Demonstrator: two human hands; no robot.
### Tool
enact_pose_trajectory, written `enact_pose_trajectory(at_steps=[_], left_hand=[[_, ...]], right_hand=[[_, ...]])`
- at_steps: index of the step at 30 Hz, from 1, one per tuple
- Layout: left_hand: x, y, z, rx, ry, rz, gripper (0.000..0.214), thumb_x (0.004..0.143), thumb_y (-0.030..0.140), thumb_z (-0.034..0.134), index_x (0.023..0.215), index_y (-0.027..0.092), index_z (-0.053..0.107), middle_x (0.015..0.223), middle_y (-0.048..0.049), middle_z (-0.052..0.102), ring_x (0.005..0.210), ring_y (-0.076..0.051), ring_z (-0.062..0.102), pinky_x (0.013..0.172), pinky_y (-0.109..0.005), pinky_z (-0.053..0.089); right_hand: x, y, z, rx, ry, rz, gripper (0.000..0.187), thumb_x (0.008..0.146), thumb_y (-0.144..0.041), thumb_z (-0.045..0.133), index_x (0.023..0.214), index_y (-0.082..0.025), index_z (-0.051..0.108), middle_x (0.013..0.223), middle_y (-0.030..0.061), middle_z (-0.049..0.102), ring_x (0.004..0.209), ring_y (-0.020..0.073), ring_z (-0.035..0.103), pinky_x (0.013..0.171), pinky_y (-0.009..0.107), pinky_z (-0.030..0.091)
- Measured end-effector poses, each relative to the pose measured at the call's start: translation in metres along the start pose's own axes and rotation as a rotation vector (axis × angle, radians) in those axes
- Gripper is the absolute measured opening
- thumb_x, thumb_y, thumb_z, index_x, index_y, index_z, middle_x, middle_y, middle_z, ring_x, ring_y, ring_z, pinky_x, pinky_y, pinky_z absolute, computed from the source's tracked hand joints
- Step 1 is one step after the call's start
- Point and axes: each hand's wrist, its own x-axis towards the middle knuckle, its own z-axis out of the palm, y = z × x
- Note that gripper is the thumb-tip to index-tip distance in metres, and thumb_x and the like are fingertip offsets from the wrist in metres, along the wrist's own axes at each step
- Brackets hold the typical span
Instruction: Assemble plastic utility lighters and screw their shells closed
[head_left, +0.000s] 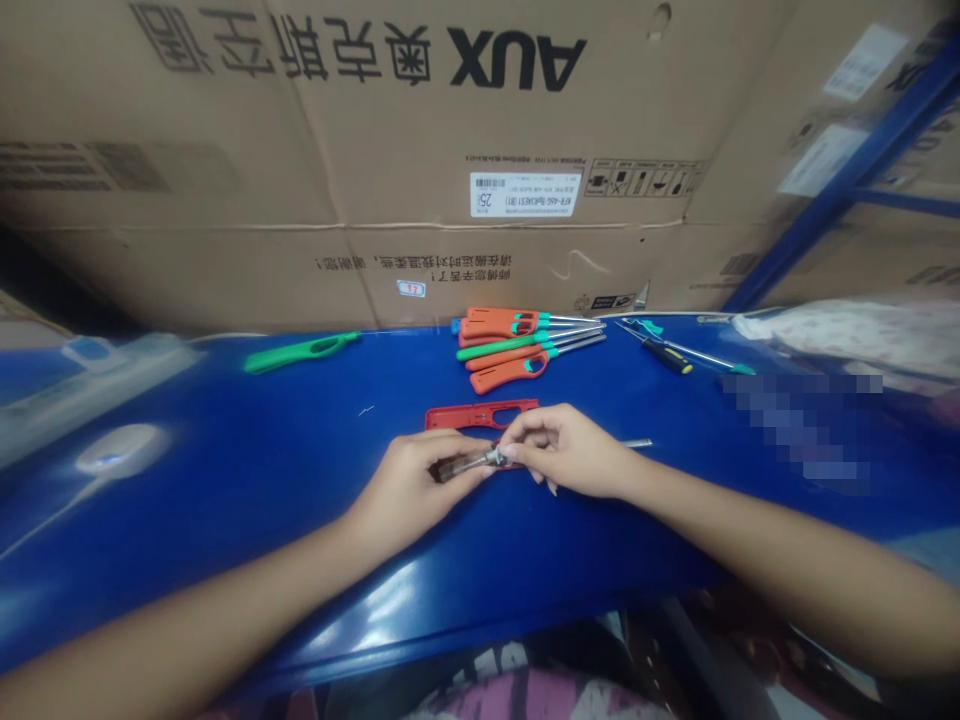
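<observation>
My left hand [416, 485] is closed around a brownish, translucent lighter fuel tank [463, 465], which lies tilted between thumb and fingers. At the metal valve end of that tank, my right hand [574, 450] pinches with thumb and forefinger; its other fingers are curled. A bit of red casing shows beneath the hands, mostly hidden. Just beyond them lies an open red lighter casing half [442, 418]. A thin metal tube [637, 443] sticks out to the right from behind my right wrist.
Several orange and green long-nosed lighters [510, 370] lie in a pile farther back on the blue table [300, 480]. A green casing piece [300, 353] is at left, a black-and-yellow screwdriver [667, 357] at right. Large cardboard boxes [405, 130] stand behind; a patterned cloth bag [825, 335] rests at right.
</observation>
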Motion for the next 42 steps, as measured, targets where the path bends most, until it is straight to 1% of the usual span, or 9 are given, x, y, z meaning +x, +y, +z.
enact_pose_trajectory(at_steps=[4,6,9,11,15,18,31,37,42], left_hand=[[0.0,-0.002,0.0,0.004,0.022,-0.017,0.02,0.084,0.024,0.075,0.103,0.018,0.078,0.097,-0.0047,0.079,0.083,-0.018,0.074,0.075,-0.025,0.057],[0.0,-0.003,-0.001,-0.006,0.033,-0.049,0.02,0.083,0.024,0.075,0.102,0.018,0.078,0.098,-0.0047,0.079,0.084,-0.018,0.075,0.075,-0.025,0.057],[0.0,-0.003,-0.002,-0.012,0.016,-0.088,0.017,0.083,0.027,0.075,0.098,0.019,0.078,0.096,-0.0041,0.079,0.082,-0.018,0.075,0.072,-0.025,0.057],[0.0,-0.002,-0.002,-0.02,0.002,-0.107,0.016,0.084,0.028,0.075,0.096,0.02,0.079,0.095,-0.0038,0.079,0.081,-0.018,0.074,0.072,-0.025,0.057],[0.001,0.0,-0.001,-0.082,0.018,-0.156,0.014,0.083,0.026,0.075,0.095,0.019,0.078,0.093,-0.0035,0.079,0.082,-0.017,0.074,0.073,-0.023,0.057],[0.002,0.001,0.0,-0.107,0.027,-0.178,0.013,0.083,0.026,0.075,0.093,0.019,0.079,0.092,-0.0034,0.079,0.081,-0.017,0.074,0.073,-0.023,0.057],[-0.002,0.003,0.002,-0.071,0.036,-0.195,0.013,0.082,0.027,0.076,0.092,0.02,0.079,0.091,-0.0026,0.08,0.078,-0.017,0.074,0.071,-0.023,0.055],[-0.001,0.005,0.001,-0.076,0.034,-0.197,0.014,0.082,0.027,0.075,0.093,0.019,0.079,0.092,-0.004,0.08,0.078,-0.018,0.074,0.071,-0.025,0.057],[0.0,0.004,0.002,-0.088,0.031,-0.192,0.014,0.082,0.028,0.075,0.093,0.019,0.079,0.091,-0.0041,0.08,0.079,-0.019,0.074,0.07,-0.025,0.057]], right_hand=[[-0.001,-0.002,-0.005,-0.017,-0.032,-0.017,0.01,0.087,-0.025,0.064,0.086,-0.015,0.063,0.057,-0.0057,0.055,0.042,0.0067,0.051,0.039,0.019,0.047],[-0.002,-0.001,-0.007,-0.03,-0.036,-0.016,0.011,0.087,-0.026,0.064,0.086,-0.016,0.063,0.058,-0.0059,0.055,0.04,0.0068,0.05,0.038,0.019,0.045],[-0.001,0.002,-0.008,-0.053,-0.031,-0.03,0.012,0.088,-0.028,0.063,0.086,-0.016,0.064,0.057,-0.0065,0.053,0.038,0.0062,0.046,0.036,0.02,0.039],[-0.001,0.003,-0.007,-0.07,-0.013,-0.055,0.013,0.088,-0.028,0.062,0.085,-0.016,0.064,0.058,-0.0061,0.053,0.039,0.0059,0.044,0.039,0.02,0.037],[0.001,0.004,-0.003,-0.081,0.045,-0.115,0.011,0.086,-0.023,0.063,0.081,-0.014,0.066,0.064,-0.0023,0.057,0.055,0.0078,0.048,0.053,0.021,0.038],[0.002,0.006,-0.001,-0.063,0.048,-0.114,0.011,0.085,-0.023,0.064,0.082,-0.013,0.067,0.063,-0.0026,0.055,0.057,0.0086,0.047,0.056,0.023,0.037],[0.004,0.01,0.001,-0.054,0.037,-0.094,0.016,0.085,-0.028,0.063,0.084,-0.012,0.067,0.06,-0.0046,0.049,0.054,0.0079,0.041,0.053,0.023,0.032],[0.003,0.01,0.0,-0.032,0.036,-0.083,0.017,0.083,-0.03,0.065,0.083,-0.014,0.066,0.063,-0.003,0.053,0.056,0.0087,0.043,0.055,0.024,0.034],[0.003,0.01,0.0,-0.031,0.039,-0.079,0.018,0.082,-0.033,0.067,0.082,-0.015,0.067,0.063,-0.003,0.052,0.057,0.0092,0.043,0.056,0.024,0.034]])
